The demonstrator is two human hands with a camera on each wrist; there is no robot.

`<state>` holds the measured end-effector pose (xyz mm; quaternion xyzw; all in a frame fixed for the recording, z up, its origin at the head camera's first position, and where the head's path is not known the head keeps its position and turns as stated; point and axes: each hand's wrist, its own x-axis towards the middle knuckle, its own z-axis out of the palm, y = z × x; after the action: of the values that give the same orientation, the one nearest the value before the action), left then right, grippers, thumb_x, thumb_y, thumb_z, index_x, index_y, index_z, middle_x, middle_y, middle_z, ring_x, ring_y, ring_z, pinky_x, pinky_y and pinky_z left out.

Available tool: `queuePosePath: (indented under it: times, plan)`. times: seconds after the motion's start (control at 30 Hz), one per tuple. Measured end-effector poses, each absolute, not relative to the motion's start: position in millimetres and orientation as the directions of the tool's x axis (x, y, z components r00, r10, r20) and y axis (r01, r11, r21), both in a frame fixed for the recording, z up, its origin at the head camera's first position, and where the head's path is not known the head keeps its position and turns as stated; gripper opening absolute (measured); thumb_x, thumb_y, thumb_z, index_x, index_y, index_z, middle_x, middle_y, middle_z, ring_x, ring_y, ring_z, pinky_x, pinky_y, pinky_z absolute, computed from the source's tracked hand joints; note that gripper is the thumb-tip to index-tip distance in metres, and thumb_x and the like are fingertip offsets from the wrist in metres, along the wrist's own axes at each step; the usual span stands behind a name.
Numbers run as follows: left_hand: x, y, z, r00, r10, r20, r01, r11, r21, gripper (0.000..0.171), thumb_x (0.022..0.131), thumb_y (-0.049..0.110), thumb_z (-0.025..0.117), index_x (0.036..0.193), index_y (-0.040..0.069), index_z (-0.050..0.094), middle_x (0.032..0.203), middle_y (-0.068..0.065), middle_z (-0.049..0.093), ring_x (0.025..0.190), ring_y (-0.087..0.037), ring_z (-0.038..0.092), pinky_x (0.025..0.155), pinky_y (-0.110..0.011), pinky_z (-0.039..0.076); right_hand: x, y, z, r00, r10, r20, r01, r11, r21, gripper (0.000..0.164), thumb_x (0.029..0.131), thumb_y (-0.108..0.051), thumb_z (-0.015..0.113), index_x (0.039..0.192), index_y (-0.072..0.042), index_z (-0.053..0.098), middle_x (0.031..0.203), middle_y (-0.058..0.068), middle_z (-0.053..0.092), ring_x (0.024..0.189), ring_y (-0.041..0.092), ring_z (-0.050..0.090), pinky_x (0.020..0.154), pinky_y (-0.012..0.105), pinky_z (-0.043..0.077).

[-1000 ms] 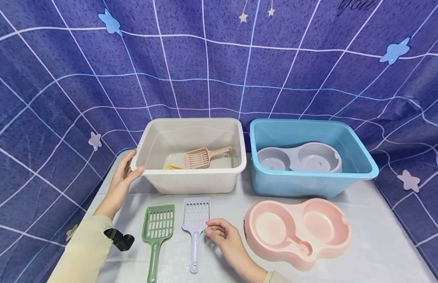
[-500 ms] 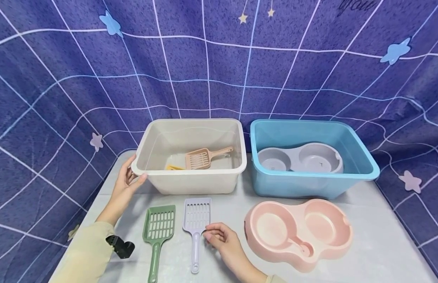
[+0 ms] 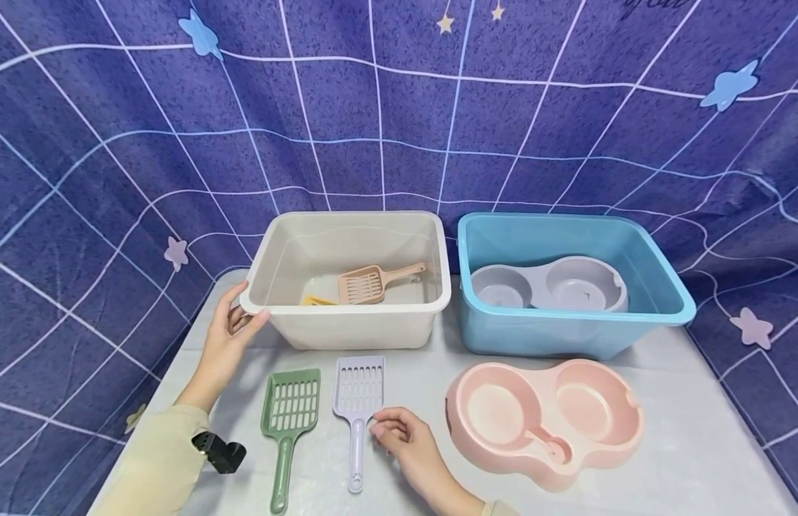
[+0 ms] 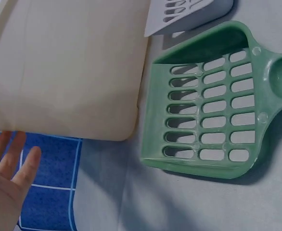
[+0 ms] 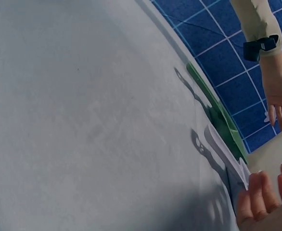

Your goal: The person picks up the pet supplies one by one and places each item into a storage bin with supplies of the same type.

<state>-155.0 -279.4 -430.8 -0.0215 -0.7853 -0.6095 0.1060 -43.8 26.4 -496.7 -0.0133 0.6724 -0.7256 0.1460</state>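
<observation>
My left hand [image 3: 221, 347] is at the front left corner of a white plastic bin [image 3: 354, 328], thumb along the front of its rim and fingers on its side. In the left wrist view those fingers are nearly straight, with tips right at the bin's edge. A tan litter scoop [image 3: 363, 285] and a yellow piece [image 3: 318, 301] lie inside. Loosely bent, my right hand [image 3: 412, 441] rests beside a lilac litter scoop [image 3: 357, 430], fingertips right at the edge of its slotted head. To the left lies a green litter scoop [image 3: 282, 466], handle toward me.
A blue bin [image 3: 566, 335] stands to the right of the white one, with a grey double pet bowl [image 3: 537, 281] inside. In front of it sits a pink double pet bowl [image 3: 542, 419]. A purple-blue patterned curtain [image 3: 399, 107] closes off the back and sides of the table.
The head view shifts slightly. My left thumb sits a little lower at the bin's corner, and my right fingertips a little closer to the lilac scoop's handle. The scoops, bins and bowls stay put.
</observation>
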Motion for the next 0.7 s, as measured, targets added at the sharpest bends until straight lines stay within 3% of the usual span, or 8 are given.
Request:
queuePosePath:
  times: [0.1, 0.2, 0.3, 0.47, 0.57, 0.7]
  plan:
    - [-153.1, -280.9, -430.4, -0.977, -0.094, 0.191, 0.162, 0.251, 0.954, 0.065, 0.1, 0.014, 0.058, 0.156, 0.01, 0.025, 0.113, 0.014, 0.062, 0.098, 0.0, 0.058, 0.079, -0.013, 0.048, -41.3, 24.9, -497.5, -0.953, -0.232, -0.195, 0.208, -0.034, -0.977, 0.026, 0.093, -0.007, 0.066, 0.113, 0.008, 0.062, 0.089, 0.004, 0.064, 0.07, 0.007, 0.054, 0.058, 0.015, 0.042]
    - [-152.3, -281.7, -431.6, -0.976, -0.108, 0.187, 0.158, 0.237, 0.959, 0.062, 0.101, 0.014, 0.057, 0.155, 0.01, 0.026, 0.108, 0.016, 0.063, 0.092, 0.001, 0.059, 0.074, -0.014, 0.048, -37.4, 23.8, -500.0, -0.946, -0.245, -0.212, 0.226, -0.028, -0.974, 0.024, 0.093, -0.005, 0.064, 0.112, 0.009, 0.061, 0.089, 0.005, 0.063, 0.07, 0.008, 0.053, 0.058, 0.015, 0.042]
    - [-152.8, -279.6, -433.3, -0.975, -0.13, 0.179, 0.147, 0.223, 0.964, 0.061, 0.102, 0.014, 0.055, 0.154, 0.009, 0.025, 0.116, 0.006, 0.06, 0.091, 0.0, 0.058, 0.074, -0.016, 0.048, -34.0, 23.2, -503.6, -0.941, -0.257, -0.219, 0.232, -0.021, -0.972, 0.022, 0.094, -0.003, 0.062, 0.112, 0.01, 0.06, 0.09, 0.006, 0.063, 0.073, 0.01, 0.055, 0.06, 0.016, 0.043]
    - [-154.3, -274.3, -436.8, -0.98, -0.12, 0.16, 0.12, 0.29, 0.949, 0.061, 0.106, 0.02, 0.046, 0.157, 0.013, 0.014, 0.14, -0.018, 0.045, 0.096, 0.001, 0.053, 0.075, -0.018, 0.046, -32.1, 23.4, -507.5, -0.938, -0.26, -0.23, 0.235, 0.013, -0.972, 0.022, 0.095, -0.003, 0.061, 0.113, 0.008, 0.06, 0.093, 0.007, 0.064, 0.078, 0.016, 0.06, 0.058, 0.019, 0.045]
    - [-156.1, -272.3, -439.2, -0.983, -0.105, 0.151, 0.108, 0.331, 0.937, 0.062, 0.107, 0.026, 0.042, 0.157, 0.017, 0.007, 0.15, -0.023, 0.036, 0.101, 0.001, 0.051, 0.075, -0.018, 0.045, -30.9, 23.3, -507.3, -0.934, -0.266, -0.236, 0.235, 0.036, -0.971, 0.022, 0.094, -0.002, 0.059, 0.114, 0.007, 0.059, 0.094, 0.006, 0.063, 0.08, 0.018, 0.062, 0.057, 0.021, 0.047]
    - [-157.2, -271.7, -441.0, -0.983, -0.118, 0.141, 0.093, 0.344, 0.934, 0.063, 0.107, 0.029, 0.042, 0.158, 0.02, 0.006, 0.151, -0.023, 0.036, 0.105, 0.001, 0.049, 0.077, -0.019, 0.046, -28.1, 20.7, -508.3, -0.928, -0.287, -0.238, 0.24, 0.027, -0.97, 0.024, 0.092, -0.001, 0.059, 0.115, 0.006, 0.058, 0.095, 0.006, 0.062, 0.08, 0.018, 0.061, 0.059, 0.023, 0.049]
